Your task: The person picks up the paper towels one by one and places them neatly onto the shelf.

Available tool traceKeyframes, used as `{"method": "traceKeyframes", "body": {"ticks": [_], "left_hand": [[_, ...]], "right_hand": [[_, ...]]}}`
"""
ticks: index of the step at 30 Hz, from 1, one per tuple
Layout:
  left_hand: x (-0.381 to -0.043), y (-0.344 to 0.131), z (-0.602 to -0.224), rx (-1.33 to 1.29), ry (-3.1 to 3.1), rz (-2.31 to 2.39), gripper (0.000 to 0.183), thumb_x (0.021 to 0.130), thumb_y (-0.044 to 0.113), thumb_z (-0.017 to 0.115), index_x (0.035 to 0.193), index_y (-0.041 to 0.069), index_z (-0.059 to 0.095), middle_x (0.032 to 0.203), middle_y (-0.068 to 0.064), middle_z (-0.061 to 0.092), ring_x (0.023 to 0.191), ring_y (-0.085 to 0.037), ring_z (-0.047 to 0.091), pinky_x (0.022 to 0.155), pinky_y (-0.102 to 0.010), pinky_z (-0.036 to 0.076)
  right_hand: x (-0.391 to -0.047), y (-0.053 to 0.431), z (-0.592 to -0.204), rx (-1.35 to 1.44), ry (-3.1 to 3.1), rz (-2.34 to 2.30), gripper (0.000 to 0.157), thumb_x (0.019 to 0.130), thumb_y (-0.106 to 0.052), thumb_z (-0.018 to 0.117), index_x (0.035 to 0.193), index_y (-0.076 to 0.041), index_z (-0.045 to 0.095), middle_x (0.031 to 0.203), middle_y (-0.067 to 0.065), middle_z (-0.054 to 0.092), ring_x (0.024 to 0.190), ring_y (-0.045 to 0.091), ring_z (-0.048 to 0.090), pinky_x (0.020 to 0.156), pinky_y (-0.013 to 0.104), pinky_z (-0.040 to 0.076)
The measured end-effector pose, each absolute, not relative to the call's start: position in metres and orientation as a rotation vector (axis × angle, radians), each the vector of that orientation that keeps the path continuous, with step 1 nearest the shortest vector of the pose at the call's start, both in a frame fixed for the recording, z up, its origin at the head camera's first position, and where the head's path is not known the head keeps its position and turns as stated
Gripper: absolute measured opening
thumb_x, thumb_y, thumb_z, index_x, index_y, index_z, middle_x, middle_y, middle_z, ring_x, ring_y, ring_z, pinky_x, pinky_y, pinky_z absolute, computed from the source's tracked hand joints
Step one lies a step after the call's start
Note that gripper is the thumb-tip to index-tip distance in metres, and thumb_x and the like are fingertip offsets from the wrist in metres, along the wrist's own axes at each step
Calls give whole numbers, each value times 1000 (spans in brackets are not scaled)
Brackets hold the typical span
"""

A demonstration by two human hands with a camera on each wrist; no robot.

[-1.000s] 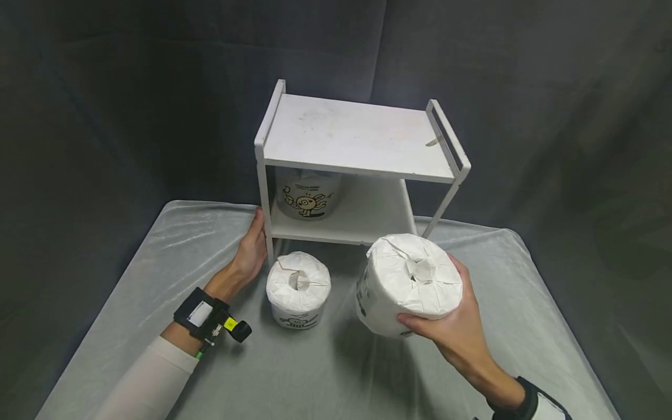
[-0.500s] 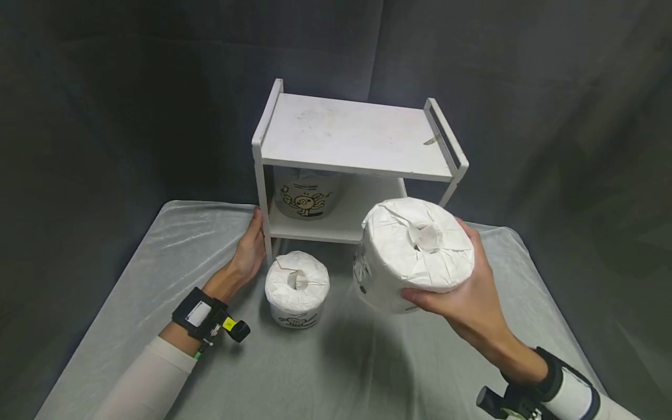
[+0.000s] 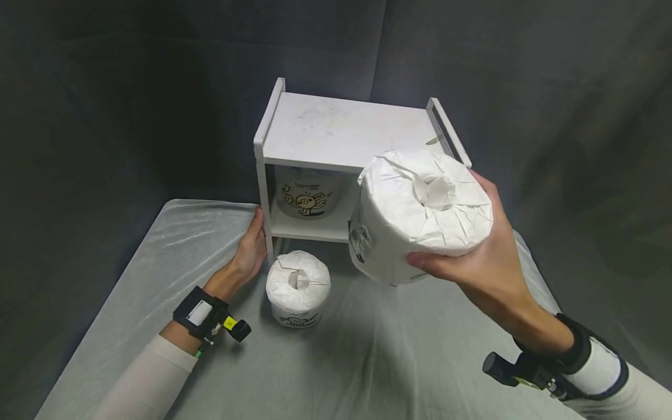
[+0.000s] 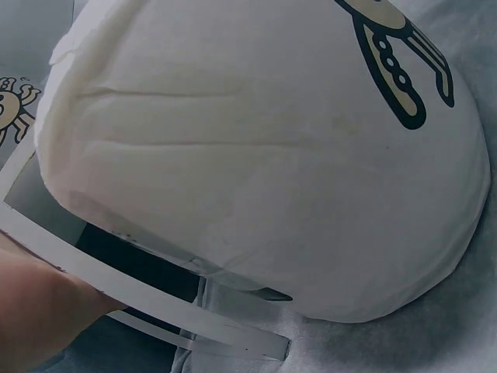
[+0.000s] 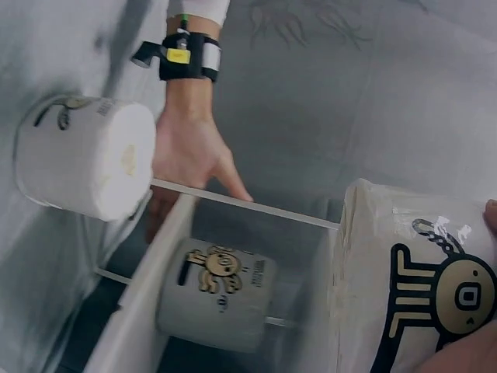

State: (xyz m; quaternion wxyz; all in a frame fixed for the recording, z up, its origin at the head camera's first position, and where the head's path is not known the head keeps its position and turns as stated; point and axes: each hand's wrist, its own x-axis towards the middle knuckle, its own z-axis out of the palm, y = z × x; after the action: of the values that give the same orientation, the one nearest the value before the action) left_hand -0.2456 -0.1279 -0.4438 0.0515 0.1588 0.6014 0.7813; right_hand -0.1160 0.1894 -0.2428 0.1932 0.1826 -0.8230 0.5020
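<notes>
One wrapped toilet roll [image 3: 306, 201] sits shelved; a second roll [image 3: 298, 289] stands unshelved. The right hand [image 3: 488, 265] grips a third roll [image 3: 399, 224]; the left hand [image 3: 248, 252], fingers straight, touches the white rack [image 3: 346, 128].

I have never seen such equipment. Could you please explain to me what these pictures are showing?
No robot is here: a person works with two bare hands. The widest view comes from a camera on the head; the closer ones come from the left wrist camera and the right wrist camera. The right hand holds a white wrapped roll in the air, near a white shelf. The left hand touches the shelf's left side. A second roll stands on the cloth-covered table, and a third roll sits on the shelf's lower board.
</notes>
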Motion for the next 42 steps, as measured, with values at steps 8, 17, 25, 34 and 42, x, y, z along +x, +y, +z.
{"method": "traceKeyframes", "body": {"ticks": [8,17,25,34,42], "left_hand": [[-246,-128,-445,486,1822,2381,84,98,64,21,156,20,-21,163,-1,-22,147,-17,-21,116,-49,-15],[-245,-128,-447,470,1817,2398,87,97,66,23,155,21,-23,162,0,-26,145,-17,-24,114,-53,-18],[-245,-128,-446,478,1821,2365,85,97,66,19,155,22,-23,162,0,-26,145,-16,-23,114,-52,-16],[-245,-128,-444,506,1794,2387,83,97,65,19,155,21,-22,162,4,-26,146,-13,-23,116,-47,-15],[-244,-130,-442,514,1784,2399,81,98,64,18,159,19,-11,165,1,-14,149,-16,-15,117,-46,-12]], "right_hand": [[-127,183,-216,615,-2225,1543,103,58,9,84,147,-14,36,137,8,51,119,25,49,95,27,44],[-144,171,-196,597,-2216,1541,98,60,4,86,144,-13,39,136,6,52,118,22,50,97,28,42],[-160,157,-181,591,-2137,1657,94,60,1,87,141,-10,40,134,9,53,117,23,51,100,30,42],[-169,137,-165,482,-2161,1646,91,62,-8,87,139,-8,40,132,8,53,116,21,52,96,32,45],[-190,120,-159,446,-2168,1662,90,63,-15,87,139,-9,40,132,7,52,113,21,54,95,34,46]]}}
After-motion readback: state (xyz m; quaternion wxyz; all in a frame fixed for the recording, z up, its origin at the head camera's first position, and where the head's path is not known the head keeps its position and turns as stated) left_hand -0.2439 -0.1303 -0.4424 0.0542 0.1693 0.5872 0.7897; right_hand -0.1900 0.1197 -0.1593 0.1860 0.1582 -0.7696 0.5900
